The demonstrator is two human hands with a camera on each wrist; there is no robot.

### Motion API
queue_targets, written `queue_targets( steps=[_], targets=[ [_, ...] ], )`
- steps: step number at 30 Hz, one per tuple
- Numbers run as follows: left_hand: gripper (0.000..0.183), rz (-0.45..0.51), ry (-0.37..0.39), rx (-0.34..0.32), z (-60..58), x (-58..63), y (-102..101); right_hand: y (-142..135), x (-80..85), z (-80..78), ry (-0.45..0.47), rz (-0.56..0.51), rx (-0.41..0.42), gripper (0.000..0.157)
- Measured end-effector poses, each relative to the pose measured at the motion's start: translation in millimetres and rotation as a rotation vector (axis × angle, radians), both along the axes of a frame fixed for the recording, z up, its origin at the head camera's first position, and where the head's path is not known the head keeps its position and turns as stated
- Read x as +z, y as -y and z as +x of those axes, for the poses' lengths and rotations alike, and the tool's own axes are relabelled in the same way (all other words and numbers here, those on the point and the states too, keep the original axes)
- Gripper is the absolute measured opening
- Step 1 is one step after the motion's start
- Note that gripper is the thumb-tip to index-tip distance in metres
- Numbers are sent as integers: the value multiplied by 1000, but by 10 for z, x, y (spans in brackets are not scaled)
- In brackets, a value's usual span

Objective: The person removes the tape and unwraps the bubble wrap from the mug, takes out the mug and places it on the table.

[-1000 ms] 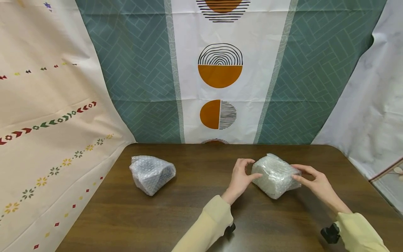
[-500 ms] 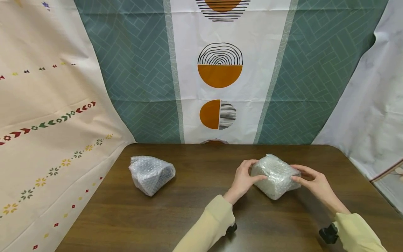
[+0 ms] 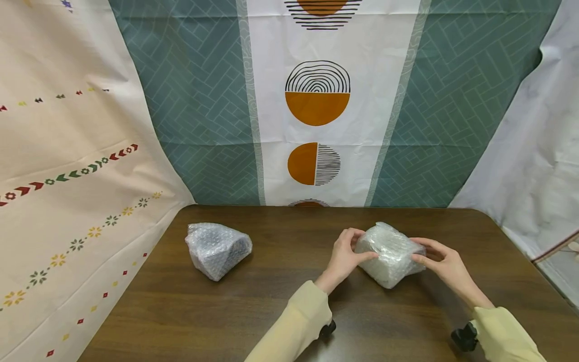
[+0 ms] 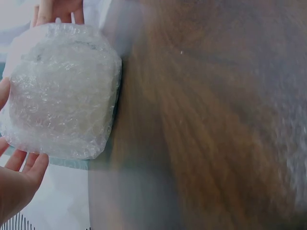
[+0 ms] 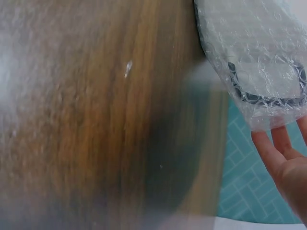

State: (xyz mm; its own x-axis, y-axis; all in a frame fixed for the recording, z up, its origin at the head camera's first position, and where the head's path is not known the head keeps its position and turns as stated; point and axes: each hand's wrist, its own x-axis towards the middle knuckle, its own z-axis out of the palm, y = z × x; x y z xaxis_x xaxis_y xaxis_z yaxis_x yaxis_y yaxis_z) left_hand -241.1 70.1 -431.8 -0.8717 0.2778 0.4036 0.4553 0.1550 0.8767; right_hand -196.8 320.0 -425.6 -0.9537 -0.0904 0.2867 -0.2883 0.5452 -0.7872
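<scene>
Soft light fills the head view, glinting on the bubble-wrapped bundle (image 3: 389, 255) at four o'clock; shadows dim the wooden tabletop (image 3: 203, 317). Both wrist views smear its grain, the right glaring at nine o'clock.

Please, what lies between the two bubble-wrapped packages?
The head view shows bare table beside the left package, then the person's left grip holding the right package.
</scene>
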Motion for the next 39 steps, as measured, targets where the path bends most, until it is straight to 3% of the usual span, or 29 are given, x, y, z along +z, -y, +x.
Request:
queue_targets(
  steps=[12, 39],
  targets=[
    [44, 0, 52, -10, 11, 26, 166, 146, -6, -44, -22, 8, 26, 40],
    [44, -62, 57, 7, 24, 81, 688, 649, 41, -74, 9, -60, 78, 42]
  ],
)
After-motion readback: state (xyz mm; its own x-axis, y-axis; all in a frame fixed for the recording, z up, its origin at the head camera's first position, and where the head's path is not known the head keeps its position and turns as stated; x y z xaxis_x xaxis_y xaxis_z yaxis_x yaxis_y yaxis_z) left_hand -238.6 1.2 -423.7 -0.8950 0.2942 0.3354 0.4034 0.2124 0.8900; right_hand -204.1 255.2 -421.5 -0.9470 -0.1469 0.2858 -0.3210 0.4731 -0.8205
